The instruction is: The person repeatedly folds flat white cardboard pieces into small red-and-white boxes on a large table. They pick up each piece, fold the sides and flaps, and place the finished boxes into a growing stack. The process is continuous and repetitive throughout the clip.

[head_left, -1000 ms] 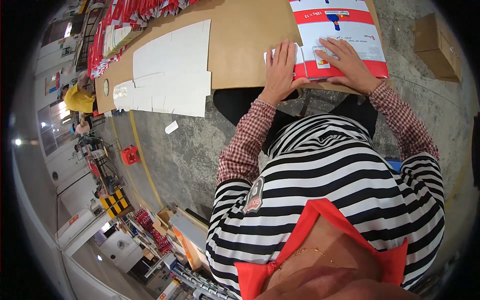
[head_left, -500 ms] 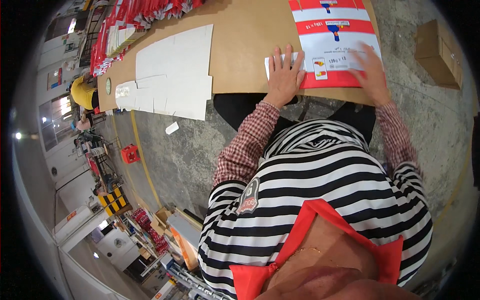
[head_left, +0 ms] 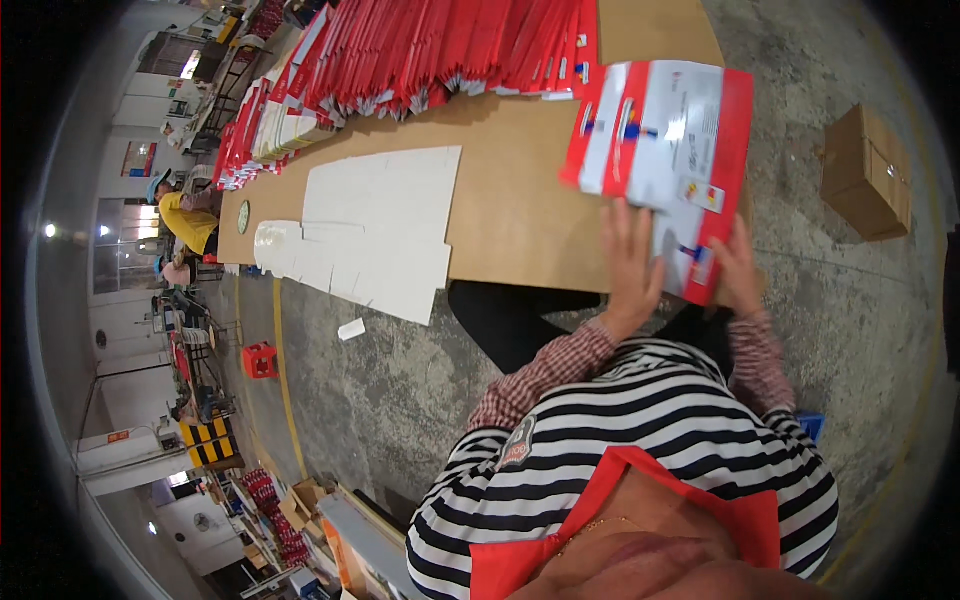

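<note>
Both hands gripping red-white carton, near edge

Bare table between white sheets and, seemingly, red stacks

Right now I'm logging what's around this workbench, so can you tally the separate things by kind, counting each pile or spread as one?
Red-and-white printed carton in both hands: 1
Row of stacked red cartons on the table: 1
Spread of white flat sheets: 1
Brown cardboard box on the floor: 1
Small red crate on the floor: 1
Total: 5
</note>
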Demonstrator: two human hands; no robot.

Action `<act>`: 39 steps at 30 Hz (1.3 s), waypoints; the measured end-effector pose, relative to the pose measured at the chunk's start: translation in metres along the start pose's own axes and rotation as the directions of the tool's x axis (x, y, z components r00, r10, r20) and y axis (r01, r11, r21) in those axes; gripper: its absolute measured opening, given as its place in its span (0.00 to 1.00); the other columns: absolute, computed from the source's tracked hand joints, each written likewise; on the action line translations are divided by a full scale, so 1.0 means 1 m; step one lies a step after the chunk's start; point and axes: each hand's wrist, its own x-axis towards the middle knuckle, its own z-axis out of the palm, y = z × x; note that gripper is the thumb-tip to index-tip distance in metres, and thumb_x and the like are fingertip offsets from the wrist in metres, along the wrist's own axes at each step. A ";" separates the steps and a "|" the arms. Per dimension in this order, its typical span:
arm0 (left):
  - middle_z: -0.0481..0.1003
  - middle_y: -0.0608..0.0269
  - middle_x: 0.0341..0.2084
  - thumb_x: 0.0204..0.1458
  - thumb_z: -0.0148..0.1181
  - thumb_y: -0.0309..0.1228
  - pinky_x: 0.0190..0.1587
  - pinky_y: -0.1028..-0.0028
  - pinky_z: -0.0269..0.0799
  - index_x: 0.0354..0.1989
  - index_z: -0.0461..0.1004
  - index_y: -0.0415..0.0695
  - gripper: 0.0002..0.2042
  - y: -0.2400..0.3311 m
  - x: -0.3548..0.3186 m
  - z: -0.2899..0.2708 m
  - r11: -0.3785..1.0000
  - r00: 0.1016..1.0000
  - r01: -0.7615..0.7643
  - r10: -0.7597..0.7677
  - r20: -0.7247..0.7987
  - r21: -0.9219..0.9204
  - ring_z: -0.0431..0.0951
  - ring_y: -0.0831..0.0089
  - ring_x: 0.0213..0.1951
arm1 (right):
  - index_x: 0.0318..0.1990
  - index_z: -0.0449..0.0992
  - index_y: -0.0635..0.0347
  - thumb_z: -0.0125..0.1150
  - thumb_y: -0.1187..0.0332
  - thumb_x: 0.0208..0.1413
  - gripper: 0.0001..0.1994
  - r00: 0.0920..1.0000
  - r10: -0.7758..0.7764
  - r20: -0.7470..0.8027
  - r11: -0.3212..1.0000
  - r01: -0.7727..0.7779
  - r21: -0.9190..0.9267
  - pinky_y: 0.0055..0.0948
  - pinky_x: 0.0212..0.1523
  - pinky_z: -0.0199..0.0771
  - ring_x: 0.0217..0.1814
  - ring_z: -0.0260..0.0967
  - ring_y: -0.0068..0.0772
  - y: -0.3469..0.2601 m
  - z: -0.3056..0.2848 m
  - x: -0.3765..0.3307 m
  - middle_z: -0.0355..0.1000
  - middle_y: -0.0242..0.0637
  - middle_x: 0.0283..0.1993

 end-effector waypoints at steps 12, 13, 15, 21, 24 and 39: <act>0.45 0.37 0.71 0.64 0.47 0.37 0.71 0.47 0.39 0.71 0.50 0.36 0.30 -0.111 -0.014 -0.055 0.947 0.952 0.255 -0.210 -0.222 0.195 0.40 0.37 0.72 | 0.59 0.74 0.64 0.63 0.75 0.51 0.24 0.993 -0.038 0.114 0.917 0.080 -0.390 0.28 0.42 0.77 0.44 0.75 0.23 -0.006 -0.039 0.369 0.78 0.38 0.47; 0.45 0.38 0.71 0.64 0.47 0.36 0.71 0.48 0.39 0.71 0.50 0.36 0.30 -0.113 -0.022 -0.059 0.932 0.946 0.286 -0.238 -0.221 0.221 0.41 0.38 0.72 | 0.59 0.74 0.61 0.60 0.74 0.52 0.24 0.987 0.088 0.132 0.991 -0.074 -0.109 0.30 0.44 0.77 0.44 0.75 0.26 0.028 0.028 0.389 0.79 0.40 0.45; 0.46 0.39 0.71 0.64 0.47 0.34 0.71 0.50 0.39 0.71 0.51 0.35 0.28 -0.104 0.007 -0.042 0.970 0.960 0.202 -0.169 -0.225 0.137 0.42 0.41 0.73 | 0.58 0.74 0.61 0.58 0.70 0.54 0.22 0.974 -0.205 -0.097 0.606 0.048 -0.794 0.38 0.43 0.78 0.42 0.76 0.34 0.028 0.064 0.471 0.78 0.44 0.43; 0.69 0.46 0.61 0.64 0.44 0.28 0.69 0.57 0.51 0.59 0.70 0.35 0.17 -0.132 -0.049 -0.159 0.923 0.844 0.358 -0.253 -0.473 0.145 0.61 0.50 0.67 | 0.56 0.75 0.59 0.48 0.60 0.62 0.20 0.996 0.019 0.090 0.436 0.073 -0.897 0.43 0.57 0.71 0.59 0.71 0.52 0.041 0.146 0.445 0.74 0.52 0.55; 0.72 0.48 0.53 0.57 0.63 0.41 0.62 0.55 0.59 0.56 0.72 0.39 0.23 -0.176 -0.112 -0.249 0.704 0.835 0.525 -0.315 -0.452 0.478 0.67 0.50 0.60 | 0.55 0.76 0.58 0.48 0.60 0.65 0.18 0.945 -0.205 0.254 0.391 0.317 -0.864 0.42 0.57 0.70 0.56 0.72 0.53 0.054 0.099 0.370 0.75 0.49 0.54; 0.75 0.66 0.26 0.51 0.61 0.39 0.42 0.67 0.69 0.31 0.75 0.52 0.06 -0.018 -0.028 -0.222 0.720 0.891 -0.293 -0.033 0.452 0.629 0.78 0.67 0.35 | 0.52 0.78 0.53 0.65 0.75 0.48 0.20 0.396 -0.397 0.828 0.424 0.879 -0.217 0.49 0.68 0.56 0.61 0.68 0.48 -0.107 0.167 0.043 0.77 0.36 0.50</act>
